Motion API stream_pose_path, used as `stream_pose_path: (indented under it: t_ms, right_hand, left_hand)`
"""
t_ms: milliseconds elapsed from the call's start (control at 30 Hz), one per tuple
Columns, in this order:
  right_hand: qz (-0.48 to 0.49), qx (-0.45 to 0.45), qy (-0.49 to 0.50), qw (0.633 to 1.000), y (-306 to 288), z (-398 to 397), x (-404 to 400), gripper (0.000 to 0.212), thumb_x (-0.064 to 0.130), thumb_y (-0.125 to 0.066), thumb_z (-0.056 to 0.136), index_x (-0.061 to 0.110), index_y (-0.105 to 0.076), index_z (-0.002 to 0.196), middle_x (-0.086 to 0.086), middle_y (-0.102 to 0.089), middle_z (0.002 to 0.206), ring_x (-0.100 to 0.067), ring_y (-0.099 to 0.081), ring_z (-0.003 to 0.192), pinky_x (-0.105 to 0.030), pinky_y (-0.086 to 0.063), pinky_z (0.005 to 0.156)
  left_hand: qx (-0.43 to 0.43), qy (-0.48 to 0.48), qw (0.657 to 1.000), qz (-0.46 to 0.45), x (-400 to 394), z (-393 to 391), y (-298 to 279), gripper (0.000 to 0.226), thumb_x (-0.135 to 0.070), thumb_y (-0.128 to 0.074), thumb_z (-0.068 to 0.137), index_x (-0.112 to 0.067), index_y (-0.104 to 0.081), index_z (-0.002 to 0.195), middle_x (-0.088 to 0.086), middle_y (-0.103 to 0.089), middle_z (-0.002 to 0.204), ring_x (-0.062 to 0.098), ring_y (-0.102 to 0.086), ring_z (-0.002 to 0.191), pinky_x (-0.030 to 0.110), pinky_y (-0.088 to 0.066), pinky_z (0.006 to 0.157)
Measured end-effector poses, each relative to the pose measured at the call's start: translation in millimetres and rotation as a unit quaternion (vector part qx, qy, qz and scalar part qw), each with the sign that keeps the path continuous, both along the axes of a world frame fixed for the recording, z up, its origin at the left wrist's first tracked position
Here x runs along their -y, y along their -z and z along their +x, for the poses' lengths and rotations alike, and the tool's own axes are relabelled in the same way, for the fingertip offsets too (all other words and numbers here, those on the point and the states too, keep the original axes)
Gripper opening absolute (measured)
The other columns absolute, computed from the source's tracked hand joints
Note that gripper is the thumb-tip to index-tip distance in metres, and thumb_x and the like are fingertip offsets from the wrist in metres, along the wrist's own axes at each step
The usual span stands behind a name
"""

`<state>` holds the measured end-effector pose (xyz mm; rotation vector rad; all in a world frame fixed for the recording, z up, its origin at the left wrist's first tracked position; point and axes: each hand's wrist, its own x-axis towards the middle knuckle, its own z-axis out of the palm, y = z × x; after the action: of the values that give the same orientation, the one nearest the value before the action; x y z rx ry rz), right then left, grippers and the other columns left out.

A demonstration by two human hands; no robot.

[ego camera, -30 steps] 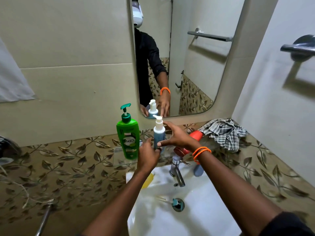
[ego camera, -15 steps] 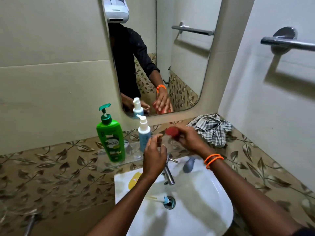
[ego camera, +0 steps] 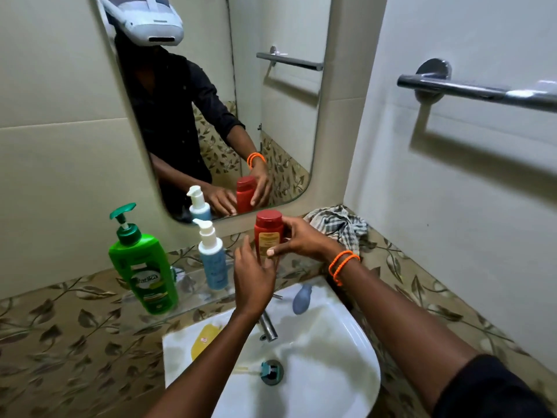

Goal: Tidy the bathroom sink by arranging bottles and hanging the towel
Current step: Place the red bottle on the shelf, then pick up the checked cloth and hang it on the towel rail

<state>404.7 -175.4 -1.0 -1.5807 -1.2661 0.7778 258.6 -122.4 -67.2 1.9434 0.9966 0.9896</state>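
A red bottle (ego camera: 268, 233) stands upright above the glass shelf (ego camera: 187, 292), gripped by my right hand (ego camera: 304, 241) from the right. My left hand (ego camera: 253, 279) is just below it, fingers spread and touching its base. A blue pump bottle (ego camera: 212, 260) and a large green pump bottle (ego camera: 143, 267) stand on the shelf to the left. A crumpled checked towel (ego camera: 340, 227) lies on the ledge in the right corner. A grey-blue bottle (ego camera: 301, 298) lies on the sink's back rim.
A steel towel bar (ego camera: 476, 92) is fixed to the right wall. Below are the white sink (ego camera: 346, 372) with its tap (ego camera: 268, 325), a yellow soap (ego camera: 205, 340) on the left rim and a toothbrush (ego camera: 259, 369) by the drain. The mirror (ego camera: 271, 116) hangs above the shelf.
My right hand has lifted the red bottle from the ledge and set it upright beside the blue pump bottle. My left hand left the blue bottle and moved under the red one.
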Motion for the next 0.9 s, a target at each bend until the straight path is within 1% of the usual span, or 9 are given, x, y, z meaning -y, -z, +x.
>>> stream_pose_path:
  t_ms: [100, 167, 233, 333, 433, 533, 733, 800, 900]
  right_hand:
    - [0.006, -0.011, -0.031, 0.999, 5.0, 10.8, 18.8, 0.08, -0.004, -0.088, 0.069, 0.005, -0.054, 0.14, -0.009, -0.068, 0.13, -0.018, -0.064, 0.123, -0.029, -0.052, 0.104]
    - [0.001, -0.017, 0.007, 1.0, 11.6, 27.2, 34.8, 0.075, -0.002, -0.088, 0.07, 0.008, -0.057, 0.139, -0.01, -0.068, 0.129, -0.019, -0.064, 0.122, -0.033, -0.052, 0.105]
    - [0.015, 0.035, 0.125, 0.991, 22.4, 49.8, 43.6, 0.05, 0.002, -0.087, 0.073, 0.008, -0.07, 0.12, -0.016, -0.074, 0.114, -0.02, -0.071, 0.103, -0.039, -0.058, 0.096]
    - [-0.037, 0.243, 0.322, 0.914, 35.8, 84.7, 40.3, 0.012, 0.009, -0.075, 0.078, 0.018, -0.073, 0.085, -0.008, -0.076, 0.087, -0.028, -0.073, 0.086, -0.04, -0.059, 0.077]
    - [-0.098, 0.414, 0.269, 0.864, 40.1, 93.5, 21.5, 0.019, 0.015, -0.065, 0.082, 0.023, -0.069, 0.099, -0.009, -0.07, 0.104, -0.035, -0.068, 0.094, -0.04, -0.055, 0.075]
    - [-0.135, 0.502, 0.174, 0.836, 41.3, 91.9, 0.6, 0.028, 0.04, -0.046, 0.087, 0.025, -0.062, 0.104, -0.012, -0.062, 0.107, -0.036, -0.063, 0.097, -0.038, -0.044, 0.07]
    - [-0.089, 0.483, 0.205, 0.847, 40.3, 99.1, 3.7, 0.017, 0.025, -0.058, 0.081, 0.014, -0.067, 0.09, -0.012, -0.063, 0.093, -0.036, -0.065, 0.09, -0.037, -0.047, 0.064]
    - [-0.016, 0.462, 0.214, 0.86, 31.9, 100.3, 17.1, 0.016, 0.014, -0.063, 0.081, 0.019, -0.071, 0.094, -0.007, -0.062, 0.098, -0.029, -0.062, 0.093, -0.036, -0.051, 0.068]
    - [0.119, 0.302, 0.294, 0.899, -1.0, 92.6, 40.0, 0.019, -0.001, -0.069, 0.081, 0.014, -0.071, 0.093, -0.006, -0.065, 0.102, -0.021, -0.064, 0.092, -0.034, -0.053, 0.083]
  left_hand:
    - [0.022, -0.007, 1.0, 0.003, 22.0, -7.9, -1.0, 0.077, -0.021, -0.065, 0.094, -0.015, -0.025, 0.159, 0.007, -0.032, 0.157, 0.028, -0.041, 0.141, 0.041, -0.043, 0.111]
    - [0.052, 0.004, 0.998, 0.028, 35.8, -12.7, 1.0, 0.078, -0.016, -0.066, 0.093, -0.018, -0.024, 0.158, 0.0, -0.032, 0.153, 0.026, -0.045, 0.136, 0.046, -0.051, 0.105]
    - [0.07, 0.023, 0.996, 0.057, 48.7, -14.9, 4.1, 0.073, -0.012, -0.067, 0.091, -0.018, -0.031, 0.155, -0.002, -0.037, 0.145, 0.022, -0.05, 0.128, 0.043, -0.054, 0.1]
    - [0.056, 0.082, 0.992, 0.081, 66.5, -14.2, 11.8, 0.065, -0.013, -0.066, 0.091, -0.023, -0.041, 0.15, -0.005, -0.045, 0.137, 0.015, -0.056, 0.117, 0.03, -0.056, 0.09]
    - [0.022, 0.123, 0.989, 0.081, 75.9, -10.1, 23.6, 0.056, -0.021, -0.062, 0.093, -0.03, -0.045, 0.146, -0.012, -0.049, 0.135, 0.016, -0.06, 0.113, 0.039, -0.058, 0.085]
    - [-0.004, 0.14, 0.985, 0.102, 75.7, -11.1, 30.3, 0.044, -0.024, -0.061, 0.094, -0.031, -0.053, 0.137, -0.017, -0.054, 0.127, 0.006, -0.058, 0.111, 0.036, -0.057, 0.082]
    - [-0.007, 0.144, 0.983, 0.114, 61.4, -24.1, 25.1, 0.028, -0.011, -0.067, 0.091, -0.028, -0.068, 0.113, -0.018, -0.062, 0.105, -0.002, -0.06, 0.091, 0.008, -0.044, 0.07]
    - [0.004, 0.142, 0.983, 0.117, 57.6, -21.9, 17.8, 0.024, -0.008, -0.068, 0.09, -0.026, -0.07, 0.105, -0.017, -0.063, 0.099, -0.003, -0.061, 0.091, 0.012, -0.047, 0.072]
    - [0.041, 0.146, 0.982, 0.109, 57.8, -7.8, -7.2, 0.026, -0.012, -0.067, 0.092, -0.026, -0.068, 0.114, -0.014, -0.062, 0.107, -0.001, -0.059, 0.098, 0.029, -0.056, 0.076]
